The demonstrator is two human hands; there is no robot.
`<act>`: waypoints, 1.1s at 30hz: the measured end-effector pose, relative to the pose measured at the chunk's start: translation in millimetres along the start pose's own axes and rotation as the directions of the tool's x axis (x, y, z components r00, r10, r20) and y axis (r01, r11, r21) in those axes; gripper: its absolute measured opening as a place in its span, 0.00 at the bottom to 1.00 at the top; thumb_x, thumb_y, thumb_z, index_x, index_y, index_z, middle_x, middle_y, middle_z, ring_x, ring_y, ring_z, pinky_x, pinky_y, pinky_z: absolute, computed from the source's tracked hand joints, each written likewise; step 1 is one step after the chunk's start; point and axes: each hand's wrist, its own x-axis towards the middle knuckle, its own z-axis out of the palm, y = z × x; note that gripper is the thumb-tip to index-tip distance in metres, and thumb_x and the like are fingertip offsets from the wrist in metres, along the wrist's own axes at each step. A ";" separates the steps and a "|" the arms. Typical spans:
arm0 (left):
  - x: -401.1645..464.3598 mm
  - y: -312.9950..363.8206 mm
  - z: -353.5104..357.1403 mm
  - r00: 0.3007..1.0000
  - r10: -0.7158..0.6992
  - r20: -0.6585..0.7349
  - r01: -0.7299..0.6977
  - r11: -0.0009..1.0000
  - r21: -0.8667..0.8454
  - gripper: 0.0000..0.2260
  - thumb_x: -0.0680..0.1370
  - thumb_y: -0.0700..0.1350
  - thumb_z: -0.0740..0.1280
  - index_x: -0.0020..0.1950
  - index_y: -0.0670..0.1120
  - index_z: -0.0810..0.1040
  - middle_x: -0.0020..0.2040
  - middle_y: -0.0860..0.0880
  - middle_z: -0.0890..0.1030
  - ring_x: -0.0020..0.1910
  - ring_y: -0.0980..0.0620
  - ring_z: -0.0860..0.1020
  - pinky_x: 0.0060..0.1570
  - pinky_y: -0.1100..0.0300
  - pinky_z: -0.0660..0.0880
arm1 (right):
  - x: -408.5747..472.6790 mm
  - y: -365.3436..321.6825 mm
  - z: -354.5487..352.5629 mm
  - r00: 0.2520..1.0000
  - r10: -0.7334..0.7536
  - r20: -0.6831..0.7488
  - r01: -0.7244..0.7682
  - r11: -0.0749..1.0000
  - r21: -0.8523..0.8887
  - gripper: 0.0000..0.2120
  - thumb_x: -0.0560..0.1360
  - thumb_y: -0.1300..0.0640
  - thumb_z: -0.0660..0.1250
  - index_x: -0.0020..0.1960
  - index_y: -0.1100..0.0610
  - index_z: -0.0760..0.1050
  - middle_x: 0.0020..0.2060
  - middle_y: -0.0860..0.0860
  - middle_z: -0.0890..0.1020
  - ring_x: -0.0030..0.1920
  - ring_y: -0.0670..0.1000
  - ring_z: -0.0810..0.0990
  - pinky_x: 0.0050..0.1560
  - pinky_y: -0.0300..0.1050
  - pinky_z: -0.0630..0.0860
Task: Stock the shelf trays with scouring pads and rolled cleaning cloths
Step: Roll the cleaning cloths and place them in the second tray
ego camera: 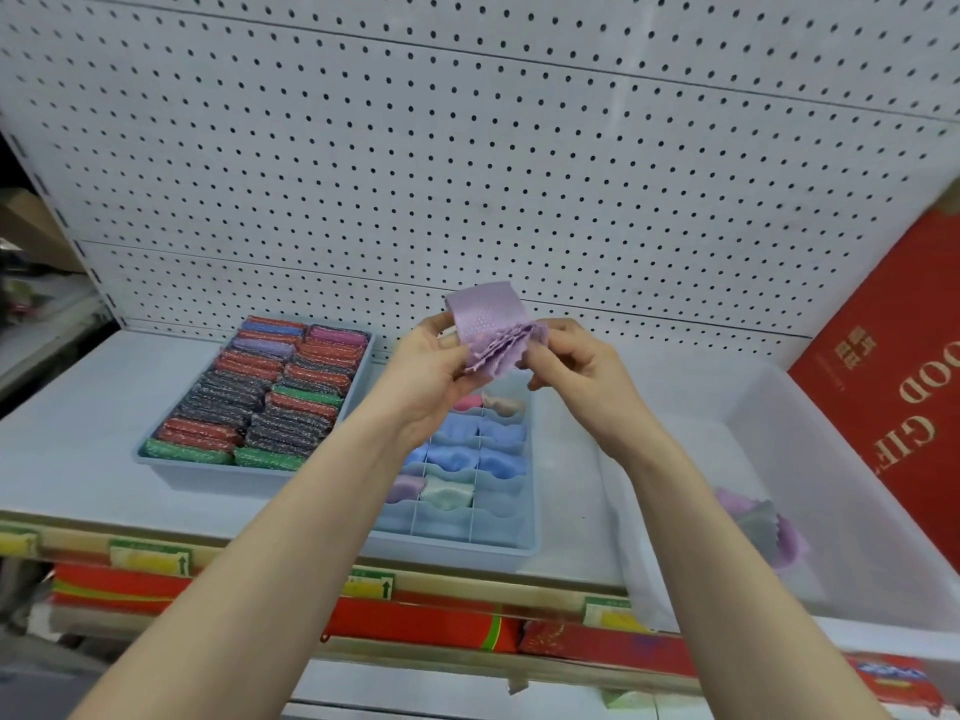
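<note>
A white shelf (78, 449) runs below a white pegboard (467, 148). At the left on the shelf sits a blue tray (156, 467) packed with scouring pads (270, 392) in two rows, red, dark grey, green, purple and pink, each lying with its long axis across the tray, left to right.

Just right of it stands a blue divided tray (519, 543). Its compartments hold rolled cloths (457, 454): pink and peach at the back, blue in the middle, lilac and pale green nearer the front. The front row of compartments looks unfilled.

Above this tray, both hands hold a lilac cloth (491, 330) in the air. The left hand (431, 371) pinches its left side with curled fingers; the right hand (576, 366) pinches its right side the same way. The cloth is partly rolled or folded, its zigzag edges layered low between the hands and a flat band rising at the back.

At the right stands a clear bin (857, 485) holding a few loose cloths (763, 527), lilac and grey. A red box (893, 366) leans behind it.
</note>
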 end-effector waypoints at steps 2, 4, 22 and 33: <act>-1.8 -2.4 0.3 0.998 0.025 0.050 -0.029 0.997 0.071 0.22 0.77 0.26 0.62 0.69 0.38 0.67 0.59 0.36 0.80 0.54 0.39 0.82 0.65 0.41 0.72 | 0.8 -0.8 0.3 0.998 0.049 -0.025 -0.047 0.997 0.068 0.07 0.78 0.58 0.67 0.46 0.55 0.84 0.48 0.51 0.82 0.44 0.47 0.79 0.43 0.39 0.76; -4.4 -4.1 0.5 0.994 0.052 0.097 -0.063 0.991 0.119 0.22 0.76 0.25 0.59 0.68 0.40 0.70 0.60 0.37 0.80 0.54 0.39 0.82 0.65 0.36 0.70 | 2.4 -1.9 0.9 0.992 0.102 -0.075 -0.089 0.983 0.159 0.02 0.76 0.60 0.70 0.47 0.57 0.82 0.42 0.48 0.83 0.39 0.46 0.78 0.42 0.39 0.75; -7.5 -16.8 -13.3 0.972 0.211 0.106 -0.235 0.913 0.333 0.13 0.80 0.34 0.64 0.61 0.46 0.77 0.54 0.47 0.84 0.48 0.48 0.83 0.50 0.46 0.81 | 10.2 10.4 -10.0 0.966 0.203 0.159 -0.247 0.906 0.344 0.16 0.75 0.68 0.68 0.62 0.63 0.77 0.51 0.59 0.83 0.49 0.55 0.82 0.53 0.49 0.79; -2.9 -40.6 -32.4 0.997 0.080 -0.003 -0.076 0.954 0.291 0.11 0.78 0.38 0.69 0.58 0.47 0.79 0.53 0.46 0.82 0.48 0.47 0.83 0.47 0.57 0.81 | -2.4 37.0 10.2 0.993 0.116 -0.012 -0.114 0.988 0.105 0.26 0.72 0.78 0.58 0.34 0.50 0.82 0.43 0.49 0.78 0.42 0.47 0.76 0.43 0.37 0.73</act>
